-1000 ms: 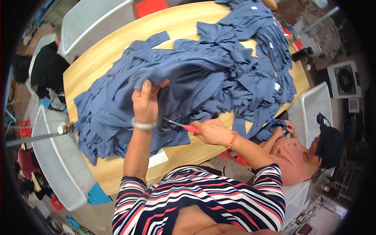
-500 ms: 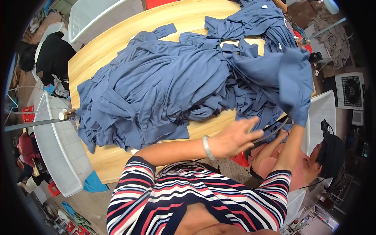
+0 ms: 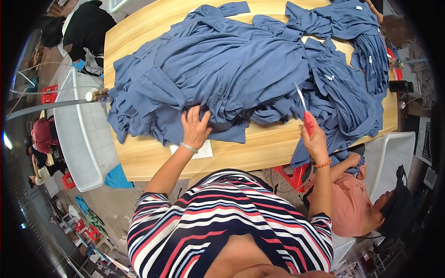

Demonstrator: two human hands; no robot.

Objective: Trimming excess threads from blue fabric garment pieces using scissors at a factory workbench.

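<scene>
Fabric (image 3: pixel 241 69) hides left hand (image 3: pixel 195 128) fingertips and scissors (image 3: pixel 303 109) tip.

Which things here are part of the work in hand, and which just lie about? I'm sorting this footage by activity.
In hand:
- left hand, pressed on the blue garment pile
- right hand, holding red-handled scissors
- wooden table bearing the pile

Lying about:
- white paper slip on the table edge
- white plastic chair
- red stool
- seated person in a pink shirt

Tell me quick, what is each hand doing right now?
Left hand: open, fingers spread, pressing on the blue fabric pile.
Right hand: closed around red-handled scissors, blades pointing up.
</scene>
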